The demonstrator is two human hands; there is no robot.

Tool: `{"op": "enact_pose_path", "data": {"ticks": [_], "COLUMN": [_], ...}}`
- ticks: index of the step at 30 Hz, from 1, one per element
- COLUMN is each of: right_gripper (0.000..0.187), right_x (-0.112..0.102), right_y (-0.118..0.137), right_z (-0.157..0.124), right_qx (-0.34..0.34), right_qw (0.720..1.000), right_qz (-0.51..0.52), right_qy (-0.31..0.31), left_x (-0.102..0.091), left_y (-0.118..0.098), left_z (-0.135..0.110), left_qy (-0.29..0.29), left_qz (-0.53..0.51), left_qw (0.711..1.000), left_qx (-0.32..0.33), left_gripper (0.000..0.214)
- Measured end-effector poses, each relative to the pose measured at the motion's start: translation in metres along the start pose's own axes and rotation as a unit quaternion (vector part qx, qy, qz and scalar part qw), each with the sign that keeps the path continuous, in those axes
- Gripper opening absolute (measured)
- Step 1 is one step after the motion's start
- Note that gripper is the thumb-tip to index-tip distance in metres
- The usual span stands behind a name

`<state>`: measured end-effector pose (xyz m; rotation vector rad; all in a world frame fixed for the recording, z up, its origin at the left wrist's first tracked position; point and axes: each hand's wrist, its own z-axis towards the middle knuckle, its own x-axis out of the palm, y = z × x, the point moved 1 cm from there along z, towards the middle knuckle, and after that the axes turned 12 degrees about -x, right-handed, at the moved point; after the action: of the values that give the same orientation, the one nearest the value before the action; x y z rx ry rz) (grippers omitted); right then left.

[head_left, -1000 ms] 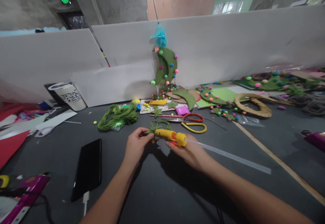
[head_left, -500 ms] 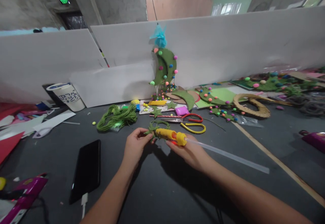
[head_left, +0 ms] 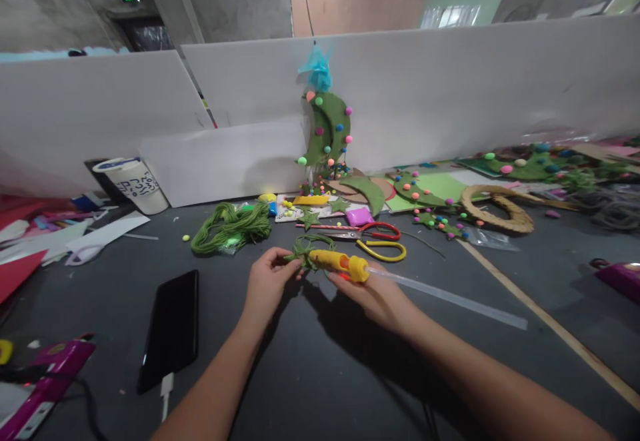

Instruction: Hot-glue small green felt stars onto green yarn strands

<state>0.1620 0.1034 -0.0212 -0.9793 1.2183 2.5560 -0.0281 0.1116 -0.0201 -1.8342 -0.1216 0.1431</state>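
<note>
Pinched in my left hand (head_left: 273,278) is a small green star (head_left: 299,254) with green yarn about it. My right hand (head_left: 375,294) is closed around a yellow hot glue gun (head_left: 330,260), a long clear glue stick (head_left: 450,294) sticking out of its back end. The gun's front end meets the green piece; whether the nozzle touches it is hidden. Just beyond my hands lie scissors (head_left: 383,250) with one red and one yellow handle loop. A skein of green yarn (head_left: 230,226) rests to the left of them.
A black phone (head_left: 170,328) with a white cable lies left of my arms. Behind stands a green crescent (head_left: 337,128) dotted with coloured pompoms, against a white board (head_left: 450,88). A white cup (head_left: 137,184), a straw ring (head_left: 500,211) and purple power strips (head_left: 55,381) are around.
My hands keep almost the same pose, with the glue gun still against the green piece. The whole view has shifted slightly.
</note>
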Motion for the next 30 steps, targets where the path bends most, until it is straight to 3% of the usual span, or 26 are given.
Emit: {"op": "enact_pose_path", "data": {"ticks": [3,5,9,12,14,16,19,22,24,27,30], "right_gripper": [0.023,0.017,0.003,0.016,0.025,0.029,0.026,0.035,0.046,0.058,0.044], "right_x": [-0.008,-0.014,-0.014,-0.006,-0.003,-0.006,-0.017,-0.022,-0.018,-0.008,-0.003], "right_y": [0.003,0.006,0.015,0.021,0.024,0.024,0.019,0.008,0.003,0.001,0.001], "right_z": [0.003,0.004,0.001,-0.005,-0.006,-0.005,0.002,0.007,0.008,0.009,0.011], "right_qx": [0.025,0.028,-0.025,-0.06,-0.07,-0.09,-0.098,-0.028,0.004,-0.006,0.004], "right_qw": [0.999,0.999,0.988,0.97,0.964,0.965,0.979,0.998,0.996,0.977,0.968], "right_qz": [0.027,0.038,0.024,0.018,0.007,-0.019,-0.031,0.023,0.089,0.214,0.241], "right_qy": [-0.015,0.008,0.151,0.237,0.258,0.245,0.177,0.053,-0.002,0.023,0.065], "left_x": [-0.007,-0.013,-0.025,-0.029,-0.028,-0.024,-0.017,-0.01,-0.006,0.001,0.005], "left_y": [0.004,0.005,0.004,0.0,-0.004,-0.008,-0.012,-0.014,-0.015,-0.017,-0.018], "left_z": [0.007,0.013,0.021,0.02,0.017,0.011,0.0,-0.011,-0.017,-0.026,-0.031], "left_qy": [0.003,-0.006,-0.039,-0.047,-0.037,-0.022,0.018,0.084,0.125,0.186,0.221], "left_qz": [-0.084,-0.12,-0.155,-0.154,-0.141,-0.119,-0.083,-0.023,0.023,0.075,0.106], "left_qw": [0.996,0.991,0.986,0.987,0.989,0.993,0.996,0.996,0.991,0.978,0.968], "left_qx": [-0.042,-0.055,-0.039,-0.013,-0.001,-0.003,-0.025,-0.028,-0.039,-0.061,-0.061], "left_gripper": [0.028,0.028,0.03,0.03,0.03,0.031,0.028,0.022,0.019,0.017,0.016]}}
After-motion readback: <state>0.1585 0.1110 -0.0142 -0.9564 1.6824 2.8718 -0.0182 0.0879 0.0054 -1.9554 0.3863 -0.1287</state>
